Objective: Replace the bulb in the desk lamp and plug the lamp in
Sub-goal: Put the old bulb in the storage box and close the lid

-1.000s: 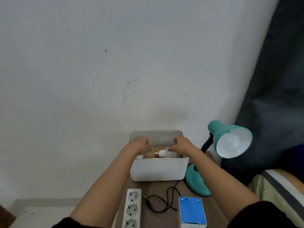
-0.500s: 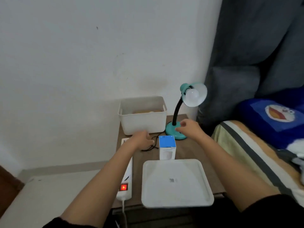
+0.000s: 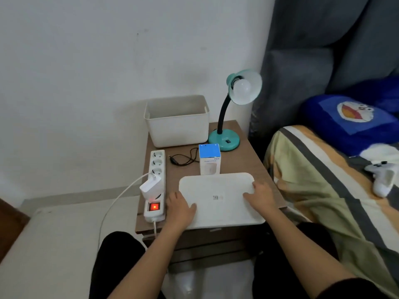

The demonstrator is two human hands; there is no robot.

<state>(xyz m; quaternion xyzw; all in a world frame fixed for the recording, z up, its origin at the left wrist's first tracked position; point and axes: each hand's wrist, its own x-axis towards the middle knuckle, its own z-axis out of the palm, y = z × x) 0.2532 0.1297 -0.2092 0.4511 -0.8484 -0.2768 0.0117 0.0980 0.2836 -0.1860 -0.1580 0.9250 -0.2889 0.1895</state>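
The teal desk lamp (image 3: 224, 140) stands at the back right of the small brown table (image 3: 241, 160), with a white bulb (image 3: 244, 89) in its shade. Its black cord and plug (image 3: 180, 159) lie loose beside the white power strip (image 3: 156, 165), whose red switch glows. A blue and white bulb box (image 3: 209, 158) stands upright mid-table. A flat white lid (image 3: 220, 199) lies at the front. My left hand (image 3: 180, 205) holds its left edge and my right hand (image 3: 260, 194) holds its right edge.
A white bin (image 3: 177, 120) sits at the back, against the wall. A white charger (image 3: 151, 186) is plugged into the strip. A bed with a striped blanket (image 3: 323, 190), a blue pillow and a white game controller (image 3: 382, 175) lies to the right.
My hands left the bin at the back and came toward me, passing the cord and lamp base, and now hold the lid's two edges. The view pulled back and down.
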